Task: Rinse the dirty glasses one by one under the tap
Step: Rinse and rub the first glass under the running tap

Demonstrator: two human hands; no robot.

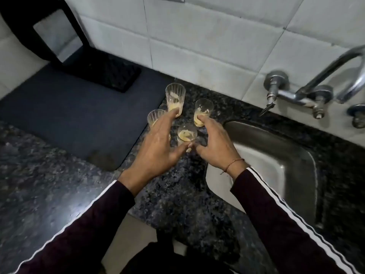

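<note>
Hard to see first: the tap [324, 76] spout runs off the right edge, so its outlet isn't visible. A dark object [59, 36] at top left is cropped and too dim to identify. The near glass [187, 135] is blurred, and its base is hidden behind both thumbs.

Four dirty glasses w/ yellowish residue stand upright on the speckled granite counter [59, 184], all clustered around the fingertips.

Left hand [158, 147]: fingers spread wide apart and fairly straight. Its longest fingertip touches the lower side of the far-left glass [175, 99]. The left glass [156, 117] is partly covered by the same hand's knuckles; contact there can't be told. Thumb reaches in toward the near glass.

Right hand [215, 143]: fingers also spread, slightly bent. Its forefinger tip touches the far-right glass [203, 112] low down. Thumb meets the left thumb at the near glass. Neither hand clearly wraps a glass; firm grip can't be told.

Edges & room: steel sink [276, 155] lies just right of the right hand's fingers, rim close. A dark mat [69, 119] lies left of the left hand's fingers, its edge near the left glass. Tiled wall [197, 36] beyond the fingertips.
</note>
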